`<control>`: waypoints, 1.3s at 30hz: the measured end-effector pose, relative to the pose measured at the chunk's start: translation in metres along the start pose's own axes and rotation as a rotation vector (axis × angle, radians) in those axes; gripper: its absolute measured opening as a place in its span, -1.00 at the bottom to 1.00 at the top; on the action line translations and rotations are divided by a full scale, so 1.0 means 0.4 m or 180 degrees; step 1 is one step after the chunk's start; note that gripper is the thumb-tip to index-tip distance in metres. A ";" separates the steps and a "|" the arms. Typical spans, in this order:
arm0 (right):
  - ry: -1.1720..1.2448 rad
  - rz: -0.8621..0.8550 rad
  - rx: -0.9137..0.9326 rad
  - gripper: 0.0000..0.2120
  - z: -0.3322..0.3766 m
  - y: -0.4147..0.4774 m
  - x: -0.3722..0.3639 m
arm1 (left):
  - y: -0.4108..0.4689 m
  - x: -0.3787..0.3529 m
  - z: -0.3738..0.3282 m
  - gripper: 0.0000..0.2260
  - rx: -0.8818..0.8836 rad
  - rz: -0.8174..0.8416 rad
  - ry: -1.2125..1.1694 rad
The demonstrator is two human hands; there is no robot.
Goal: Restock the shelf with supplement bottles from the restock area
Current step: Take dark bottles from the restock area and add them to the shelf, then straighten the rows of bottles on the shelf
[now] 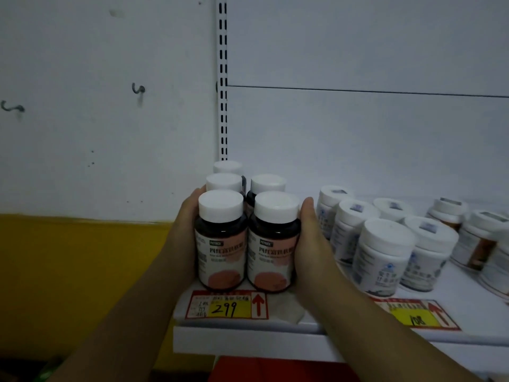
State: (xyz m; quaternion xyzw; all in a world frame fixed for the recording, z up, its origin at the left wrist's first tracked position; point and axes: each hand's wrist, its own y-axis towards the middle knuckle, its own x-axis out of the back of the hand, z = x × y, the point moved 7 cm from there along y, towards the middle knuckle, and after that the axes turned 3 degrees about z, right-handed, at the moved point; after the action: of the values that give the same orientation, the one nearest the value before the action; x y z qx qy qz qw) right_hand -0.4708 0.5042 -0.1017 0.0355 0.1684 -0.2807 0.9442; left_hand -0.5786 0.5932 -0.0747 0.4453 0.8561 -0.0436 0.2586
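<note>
Two dark supplement bottles with white caps and pink-white labels stand side by side at the front left corner of the white shelf [248, 330]: the left bottle [221, 241] and the right bottle [272, 244]. My left hand [186, 232] presses flat against the outer side of the left bottle. My right hand [309, 238] presses against the outer side of the right bottle. Behind them stand more bottles of the same kind [265, 184], in rows toward the back panel.
White tubs with white lids [382, 257] crowd the shelf to the right, close to my right hand. Price tags reading 299 [225, 306] and 108 [418, 317] lie along the shelf front. A slotted upright [222, 78] rises behind. A yellow and white wall is at left.
</note>
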 end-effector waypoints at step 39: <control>-0.1869 -0.0271 0.1799 -0.60 0.301 -0.449 0.306 | -0.236 -0.444 0.016 -0.67 -0.1041 -0.1166 0.2133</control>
State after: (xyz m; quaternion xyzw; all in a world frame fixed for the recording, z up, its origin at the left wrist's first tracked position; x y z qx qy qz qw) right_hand -0.4361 0.2706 -0.0248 0.2049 -0.1908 -0.3531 0.8927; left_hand -0.5666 0.4032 -0.0092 0.2283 0.9536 0.1951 0.0209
